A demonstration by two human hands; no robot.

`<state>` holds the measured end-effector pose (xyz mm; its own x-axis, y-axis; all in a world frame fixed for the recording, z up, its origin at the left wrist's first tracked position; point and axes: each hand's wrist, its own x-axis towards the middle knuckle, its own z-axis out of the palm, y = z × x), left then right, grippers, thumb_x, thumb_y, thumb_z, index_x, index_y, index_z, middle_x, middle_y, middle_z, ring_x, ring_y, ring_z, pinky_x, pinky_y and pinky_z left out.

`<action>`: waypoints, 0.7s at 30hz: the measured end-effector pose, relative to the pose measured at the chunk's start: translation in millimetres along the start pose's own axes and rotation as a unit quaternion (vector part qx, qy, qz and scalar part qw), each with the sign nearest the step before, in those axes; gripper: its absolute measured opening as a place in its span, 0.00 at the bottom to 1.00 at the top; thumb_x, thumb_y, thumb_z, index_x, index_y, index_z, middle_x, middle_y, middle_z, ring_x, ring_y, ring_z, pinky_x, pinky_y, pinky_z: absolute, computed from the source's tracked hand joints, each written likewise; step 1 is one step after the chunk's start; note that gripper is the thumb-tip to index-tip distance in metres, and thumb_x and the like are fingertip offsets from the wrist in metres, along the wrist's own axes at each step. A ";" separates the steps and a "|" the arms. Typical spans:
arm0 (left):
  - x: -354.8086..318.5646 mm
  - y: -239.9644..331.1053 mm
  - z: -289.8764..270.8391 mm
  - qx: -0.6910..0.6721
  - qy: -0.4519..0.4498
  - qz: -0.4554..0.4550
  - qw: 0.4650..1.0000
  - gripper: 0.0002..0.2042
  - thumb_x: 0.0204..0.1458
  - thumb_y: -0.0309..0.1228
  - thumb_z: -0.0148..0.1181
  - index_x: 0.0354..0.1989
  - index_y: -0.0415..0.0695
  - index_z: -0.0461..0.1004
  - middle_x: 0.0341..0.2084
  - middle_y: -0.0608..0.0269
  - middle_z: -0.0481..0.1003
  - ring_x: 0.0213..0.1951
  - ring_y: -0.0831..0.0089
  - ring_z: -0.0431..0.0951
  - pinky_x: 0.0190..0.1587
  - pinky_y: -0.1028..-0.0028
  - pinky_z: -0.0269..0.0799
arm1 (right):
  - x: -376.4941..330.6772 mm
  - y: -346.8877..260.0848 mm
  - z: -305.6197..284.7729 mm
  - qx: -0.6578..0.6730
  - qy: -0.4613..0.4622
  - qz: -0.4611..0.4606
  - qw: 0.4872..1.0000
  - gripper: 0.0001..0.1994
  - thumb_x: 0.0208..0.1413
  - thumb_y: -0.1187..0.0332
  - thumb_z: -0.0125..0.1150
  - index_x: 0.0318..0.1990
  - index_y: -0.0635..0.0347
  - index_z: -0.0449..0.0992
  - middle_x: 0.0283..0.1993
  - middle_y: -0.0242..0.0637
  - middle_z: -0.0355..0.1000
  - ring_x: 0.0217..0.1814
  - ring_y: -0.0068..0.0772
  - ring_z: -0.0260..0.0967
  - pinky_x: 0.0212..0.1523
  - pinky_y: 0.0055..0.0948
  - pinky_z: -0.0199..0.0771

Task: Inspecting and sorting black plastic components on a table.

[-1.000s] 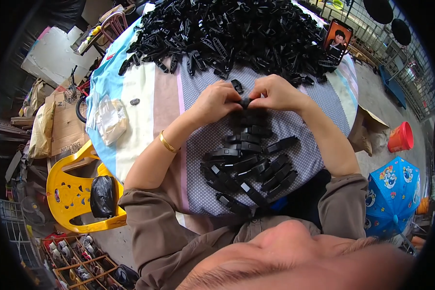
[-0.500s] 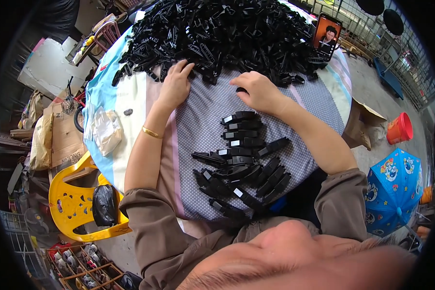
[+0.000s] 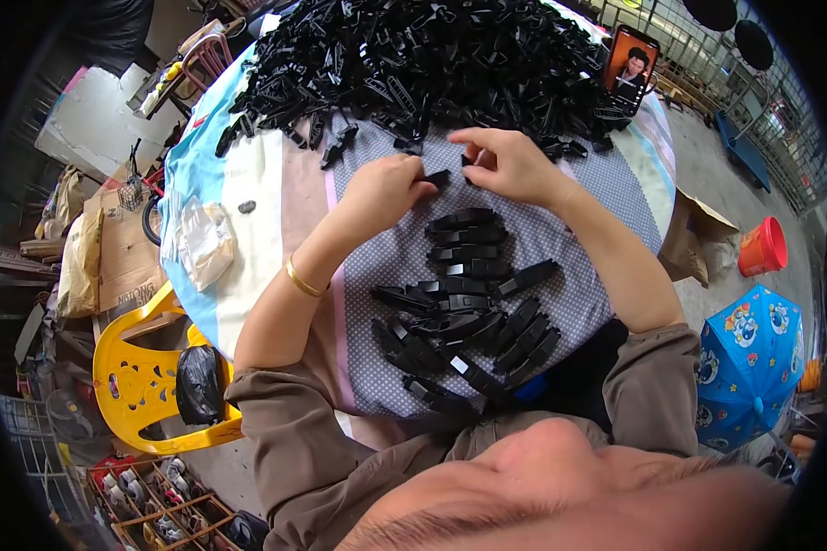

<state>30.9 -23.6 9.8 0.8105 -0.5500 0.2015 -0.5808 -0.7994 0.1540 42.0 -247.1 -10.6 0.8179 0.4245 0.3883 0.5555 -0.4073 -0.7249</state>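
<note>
Your left hand (image 3: 381, 191) pinches black clip (image 3: 436, 177). Right hand (image 3: 505, 163) pinches another piece, too small to name. Small row (image 3: 464, 308) done. Big pile (image 3: 423, 60) left.

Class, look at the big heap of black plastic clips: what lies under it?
Under the heap of black clips lies a cloth-covered table; its striped and dotted cloth shows only around the heap, the part beneath being hidden.

Black plastic clips (image 3: 469, 312) lie on a grey dotted cloth (image 3: 597, 202) beside a yellow chair (image 3: 142, 386).
</note>
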 end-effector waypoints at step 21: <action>-4.4 -1.9 7.8 -0.234 -0.011 -0.057 0.971 0.12 0.40 0.27 0.67 0.34 0.36 0.79 0.30 0.53 0.76 0.32 0.64 0.78 0.37 0.71 0.73 | -4.6 -18.0 -14.0 -0.256 -0.097 -0.089 0.958 0.11 0.46 0.67 0.64 0.38 0.57 0.80 0.36 0.35 0.71 0.44 0.38 0.68 0.45 0.33 0.71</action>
<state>29.0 -21.5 1.1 0.8704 -0.4730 0.1368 -0.4533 -0.6614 0.5976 30.3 -253.0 8.7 0.6882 0.6463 0.3297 0.7245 -0.6370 -0.2634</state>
